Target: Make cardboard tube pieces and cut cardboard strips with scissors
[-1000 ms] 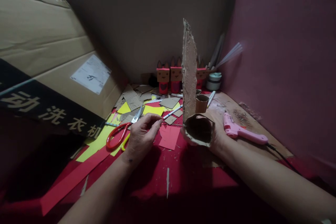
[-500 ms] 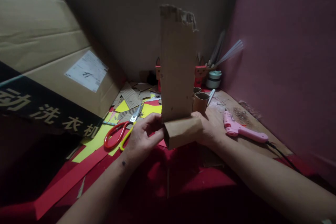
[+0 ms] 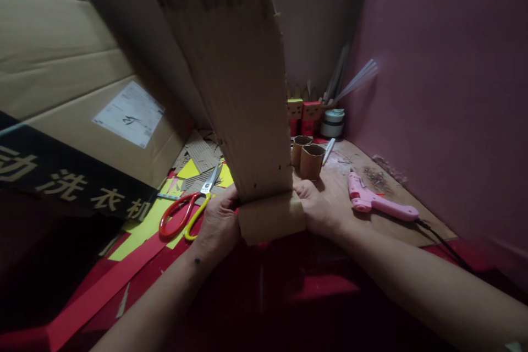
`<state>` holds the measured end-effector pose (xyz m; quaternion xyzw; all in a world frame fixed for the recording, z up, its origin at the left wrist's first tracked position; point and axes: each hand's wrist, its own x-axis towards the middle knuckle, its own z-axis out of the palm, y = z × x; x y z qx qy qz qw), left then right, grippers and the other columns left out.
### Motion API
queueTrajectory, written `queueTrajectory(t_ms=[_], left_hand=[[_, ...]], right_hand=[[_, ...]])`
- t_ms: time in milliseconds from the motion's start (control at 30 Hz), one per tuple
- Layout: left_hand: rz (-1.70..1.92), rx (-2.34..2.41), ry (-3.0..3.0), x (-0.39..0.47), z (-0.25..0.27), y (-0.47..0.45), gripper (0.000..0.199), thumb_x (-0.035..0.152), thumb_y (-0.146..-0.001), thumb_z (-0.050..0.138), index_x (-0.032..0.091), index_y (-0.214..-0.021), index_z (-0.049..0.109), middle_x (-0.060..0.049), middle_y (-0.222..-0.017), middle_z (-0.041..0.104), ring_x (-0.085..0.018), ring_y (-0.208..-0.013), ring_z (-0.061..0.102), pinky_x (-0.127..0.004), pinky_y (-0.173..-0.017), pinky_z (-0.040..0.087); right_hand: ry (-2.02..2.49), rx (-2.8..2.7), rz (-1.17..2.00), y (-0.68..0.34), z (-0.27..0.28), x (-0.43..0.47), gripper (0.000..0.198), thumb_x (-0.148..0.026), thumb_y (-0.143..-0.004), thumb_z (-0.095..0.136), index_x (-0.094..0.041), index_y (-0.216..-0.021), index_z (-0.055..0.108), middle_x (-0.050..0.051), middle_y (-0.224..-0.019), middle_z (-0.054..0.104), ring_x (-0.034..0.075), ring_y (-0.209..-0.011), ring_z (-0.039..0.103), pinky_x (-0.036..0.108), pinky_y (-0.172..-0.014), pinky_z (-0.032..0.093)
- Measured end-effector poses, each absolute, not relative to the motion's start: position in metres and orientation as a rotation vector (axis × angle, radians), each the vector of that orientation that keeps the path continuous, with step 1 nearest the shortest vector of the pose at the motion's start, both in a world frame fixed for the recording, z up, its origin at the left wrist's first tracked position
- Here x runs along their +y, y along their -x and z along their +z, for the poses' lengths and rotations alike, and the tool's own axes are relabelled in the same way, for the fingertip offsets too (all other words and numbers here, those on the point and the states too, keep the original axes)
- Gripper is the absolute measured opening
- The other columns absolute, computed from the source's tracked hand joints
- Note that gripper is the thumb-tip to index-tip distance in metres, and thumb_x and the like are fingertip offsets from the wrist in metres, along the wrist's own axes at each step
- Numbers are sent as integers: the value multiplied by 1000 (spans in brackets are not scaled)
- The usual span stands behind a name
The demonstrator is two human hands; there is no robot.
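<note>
A long cardboard strip (image 3: 239, 88) rises between my hands, its torn far end leaning up and to the left. Its near end is folded over into a short flap or roll (image 3: 272, 219). My left hand (image 3: 220, 223) is closed on the left side of this fold, and my right hand (image 3: 319, 209) grips the right side. Some fingertips are hidden behind the cardboard. Scissors (image 3: 185, 214) with one red and one yellow handle loop lie just left of my left hand. Two brown cardboard tubes (image 3: 312, 163) stand upright beyond my right hand.
A pink glue gun (image 3: 377, 201) with a black cord lies on a board at the right. Cardboard scraps (image 3: 202, 151), yellow paper (image 3: 140, 236) and a red strip (image 3: 103, 289) lie at left, beside a large carton (image 3: 82, 104). A lidded jar (image 3: 332, 122) stands at the back.
The cardboard strip has come closer and tipped, its torn top now higher and further left. Both hands still hold the folded end, which has turned slightly and shifted left.
</note>
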<state>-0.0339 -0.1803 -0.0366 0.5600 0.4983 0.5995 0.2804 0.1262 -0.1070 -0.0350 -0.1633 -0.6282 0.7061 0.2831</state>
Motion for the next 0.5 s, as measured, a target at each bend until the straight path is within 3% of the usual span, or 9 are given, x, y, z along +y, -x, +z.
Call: queueTrajectory(t_ms=[367,500], left_hand=[[1577,1347,-1504,-182,-40,35,15,23,-72,67,19,-86,73,-3,-89,74,-19,-80,66,-29,-69,54],[1591,1390,-1566,-182,-45,35,18,24,-72,69,19,-89,72,-4,-91,72,-21,-85,65,-29,-72,53]], right_hand=[[485,-1785,1748,-128,-32,-108,8,-26,-62,66,-18,-63,66,-1,-59,61,16,-67,59,26,-62,47],[566,-1733,1715,-128,-31,-109,8,-26,-60,65,-18,-59,64,-2,-53,57,14,-60,56,23,-54,44]])
